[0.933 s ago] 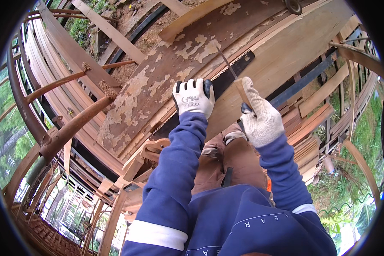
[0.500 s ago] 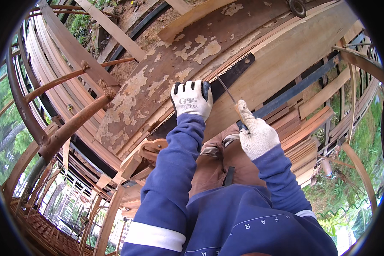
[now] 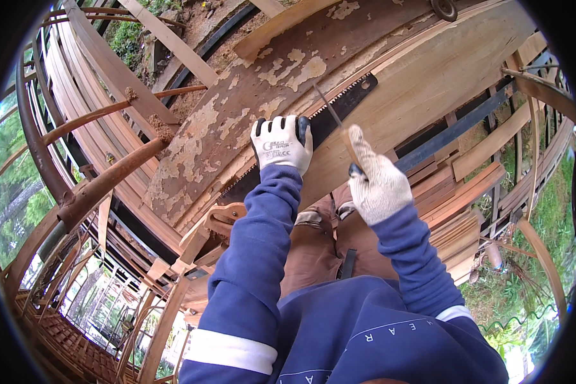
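Observation:
A hand saw (image 3: 354, 101) with a dark blade lies slantwise along a wooden beam, its teeth turned up and away from me. Its wooden handle (image 3: 225, 216) is at the lower left, beside my left forearm. My left hand (image 3: 281, 146), in a white glove with dark fingertip parts, is closed over the middle of the blade and presses it against the wood. My gloved right hand (image 3: 383, 185) grips the wooden handle of a thin metal file (image 3: 327, 102), index finger stretched along it. The file crosses the saw's teeth, its tip beyond them over the beam.
A brown board with peeling patches (image 3: 201, 131) lies beyond the saw, and a pale plank (image 3: 429, 80) on the near side. Rusty pipe (image 3: 118, 182) juts in from the left. Stacked timber (image 3: 461, 192) is at the right. A round metal piece (image 3: 444, 9) sits at the top.
My right hand has pushed the file forward and to the left, so its tip reaches farther past the saw's teeth. My left hand still holds the blade.

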Action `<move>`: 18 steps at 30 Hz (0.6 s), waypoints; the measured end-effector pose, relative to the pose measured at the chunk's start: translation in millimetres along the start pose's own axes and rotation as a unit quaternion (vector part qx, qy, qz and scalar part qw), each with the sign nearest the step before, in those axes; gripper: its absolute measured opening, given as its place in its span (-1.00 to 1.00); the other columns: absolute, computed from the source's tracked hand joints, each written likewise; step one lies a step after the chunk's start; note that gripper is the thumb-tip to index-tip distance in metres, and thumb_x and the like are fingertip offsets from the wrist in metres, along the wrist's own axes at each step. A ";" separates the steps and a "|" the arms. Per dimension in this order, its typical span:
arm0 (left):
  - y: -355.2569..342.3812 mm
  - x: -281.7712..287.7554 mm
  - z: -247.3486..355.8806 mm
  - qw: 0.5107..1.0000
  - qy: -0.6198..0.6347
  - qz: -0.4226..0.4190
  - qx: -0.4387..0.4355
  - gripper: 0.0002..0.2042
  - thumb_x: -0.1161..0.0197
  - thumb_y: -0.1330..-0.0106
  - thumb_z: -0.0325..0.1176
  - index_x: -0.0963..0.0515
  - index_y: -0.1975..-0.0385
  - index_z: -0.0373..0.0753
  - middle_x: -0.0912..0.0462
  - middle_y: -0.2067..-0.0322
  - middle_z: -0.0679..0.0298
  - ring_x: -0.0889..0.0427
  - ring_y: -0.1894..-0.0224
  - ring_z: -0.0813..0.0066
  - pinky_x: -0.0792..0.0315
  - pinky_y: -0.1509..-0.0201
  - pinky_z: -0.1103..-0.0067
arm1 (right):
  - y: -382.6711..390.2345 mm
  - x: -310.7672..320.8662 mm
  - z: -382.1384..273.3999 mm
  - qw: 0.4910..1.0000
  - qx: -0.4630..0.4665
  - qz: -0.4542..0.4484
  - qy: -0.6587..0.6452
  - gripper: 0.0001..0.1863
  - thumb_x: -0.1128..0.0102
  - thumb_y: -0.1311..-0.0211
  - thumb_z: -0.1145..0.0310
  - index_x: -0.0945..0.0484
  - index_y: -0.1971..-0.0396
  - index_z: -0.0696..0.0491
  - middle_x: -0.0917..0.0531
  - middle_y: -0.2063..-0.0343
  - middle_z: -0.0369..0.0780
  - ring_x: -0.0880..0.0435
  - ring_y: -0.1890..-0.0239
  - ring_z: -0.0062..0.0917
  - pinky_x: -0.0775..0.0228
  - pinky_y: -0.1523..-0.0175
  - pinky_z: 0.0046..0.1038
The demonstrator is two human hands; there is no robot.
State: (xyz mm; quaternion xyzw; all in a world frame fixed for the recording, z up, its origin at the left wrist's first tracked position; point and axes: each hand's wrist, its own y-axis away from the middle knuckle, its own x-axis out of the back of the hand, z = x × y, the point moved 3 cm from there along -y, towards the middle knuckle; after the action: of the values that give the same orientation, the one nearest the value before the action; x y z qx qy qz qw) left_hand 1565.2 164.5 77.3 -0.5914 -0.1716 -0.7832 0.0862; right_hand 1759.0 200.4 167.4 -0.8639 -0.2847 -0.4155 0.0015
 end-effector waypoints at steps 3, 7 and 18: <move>0.9 -1.4 -0.7 1.000 -0.011 0.011 -0.007 -0.80 -0.18 -0.42 -0.14 -0.61 0.19 -0.10 -0.68 0.22 0.15 -0.61 0.03 0.06 -0.29 -0.26 0.16 | 24.6 -8.6 4.6 0.999 0.003 -0.028 0.022 -0.25 -0.25 -0.23 0.38 -0.36 -0.48 -0.22 -0.55 0.49 -0.10 -0.59 0.49 -0.19 -0.54 0.36 -0.21; 1.3 -1.1 -0.3 1.000 -0.006 0.012 -0.010 -0.80 -0.17 -0.42 -0.14 -0.61 0.20 -0.10 -0.68 0.23 0.16 -0.61 0.05 0.07 -0.29 -0.26 0.16 | 36.8 -13.5 -2.4 0.997 -0.037 -0.030 0.063 -0.25 -0.25 -0.24 0.36 -0.35 -0.48 -0.25 -0.54 0.49 -0.10 -0.60 0.49 -0.18 -0.53 0.36 -0.20; -2.6 -4.1 -3.1 1.000 0.023 0.002 -0.009 -0.79 -0.18 -0.41 -0.12 -0.62 0.22 -0.10 -0.68 0.24 0.17 -0.62 0.08 0.11 -0.30 -0.25 0.17 | 30.5 -10.9 -21.5 0.984 -0.112 -0.078 0.114 -0.26 -0.26 -0.24 0.44 -0.38 -0.46 -0.23 -0.64 0.40 -0.02 -0.67 0.36 -0.07 -0.57 0.23 -0.18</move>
State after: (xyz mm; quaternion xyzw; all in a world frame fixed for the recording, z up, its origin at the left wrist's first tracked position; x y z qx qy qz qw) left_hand 1562.7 165.5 72.2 -0.5739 -0.1613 -0.7983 0.0858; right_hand 1753.3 164.3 180.8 -0.7809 -0.3006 -0.5393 -0.0950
